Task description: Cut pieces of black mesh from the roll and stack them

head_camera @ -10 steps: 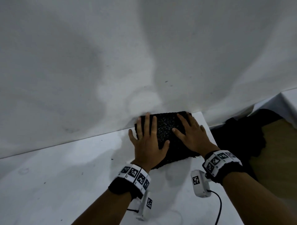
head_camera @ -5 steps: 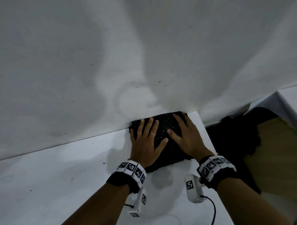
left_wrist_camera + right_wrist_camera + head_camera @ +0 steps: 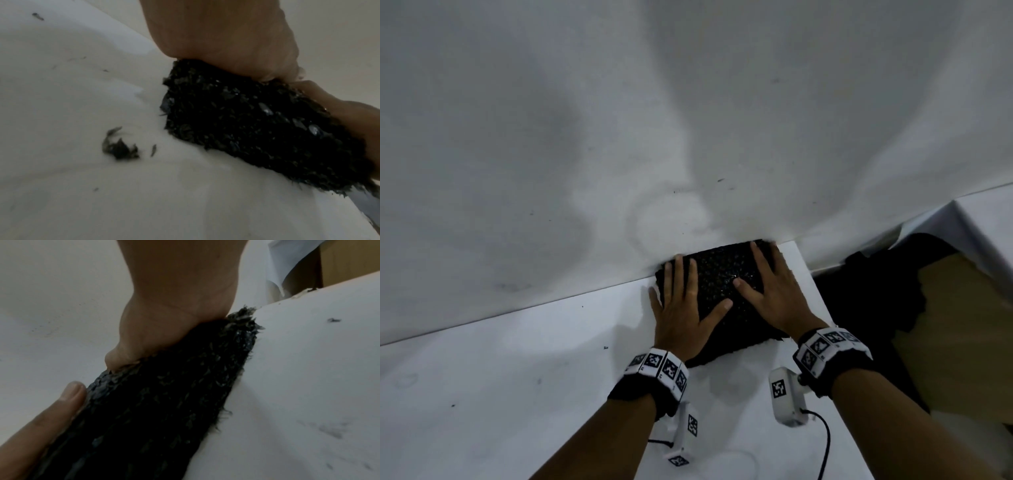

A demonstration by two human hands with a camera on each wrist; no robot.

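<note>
A thick stack of black mesh pieces (image 3: 722,284) lies on the white table (image 3: 517,377), pushed against the white backdrop near the table's right end. My left hand (image 3: 681,308) lies flat on the stack's left half with fingers spread and the thumb pointing right. My right hand (image 3: 774,291) lies flat on the right half, fingers spread. In the left wrist view the palm (image 3: 226,40) bears down on the frayed mesh stack (image 3: 257,126). In the right wrist view the palm (image 3: 174,296) sits on the mesh stack (image 3: 164,402), with the left thumb (image 3: 51,415) at its edge.
A white cloth backdrop (image 3: 688,120) rises right behind the stack. Off the table's right edge, dark mesh material (image 3: 866,291) lies beside brown cardboard (image 3: 962,325). Small mesh scraps (image 3: 121,147) are scattered on the table left of the stack.
Both hands stay flat on the stack. They and the stack have shifted slightly toward the backdrop, and my thumbs have drawn a little apart.
</note>
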